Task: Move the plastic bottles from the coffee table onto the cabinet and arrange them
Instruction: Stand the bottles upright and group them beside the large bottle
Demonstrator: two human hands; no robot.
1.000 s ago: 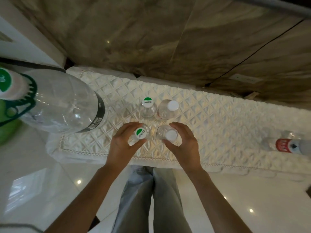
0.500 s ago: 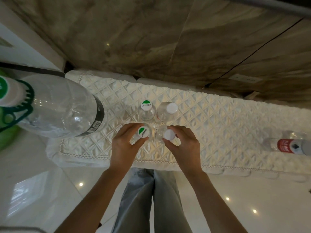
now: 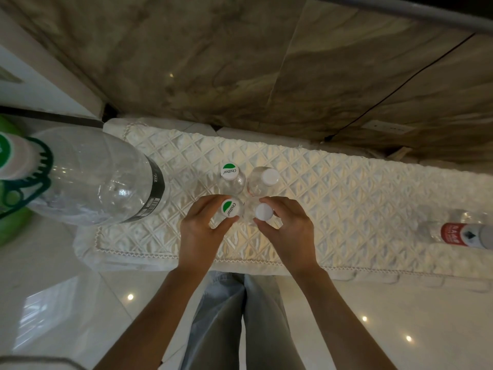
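Four small plastic bottles stand in a tight square at centre frame on the cabinet (image 3: pixel 346 182), the left hand (image 3: pixel 202 231) gripping the green-capped bottle (image 3: pixel 229 208), the right hand (image 3: pixel 285 231) the white-capped bottle (image 3: pixel 263 211); arranging looks nearly done, though a red-labelled bottle (image 3: pixel 458 232) lies apart at right.

Behind the cabinet you are facing a brown marbled wall (image 3: pixel 240 62), with a thin dark cable (image 3: pixel 416 76) running down across it to a pale wall socket (image 3: pixel 386 127) at the right. Below you lies a glossy white tiled floor (image 3: pixel 66 289) that reflects small ceiling lights, and your pale blue trouser legs (image 3: pixel 234 321) show straight down. At your far left a green rounded object (image 3: pixel 10 231) sits partly out of view.
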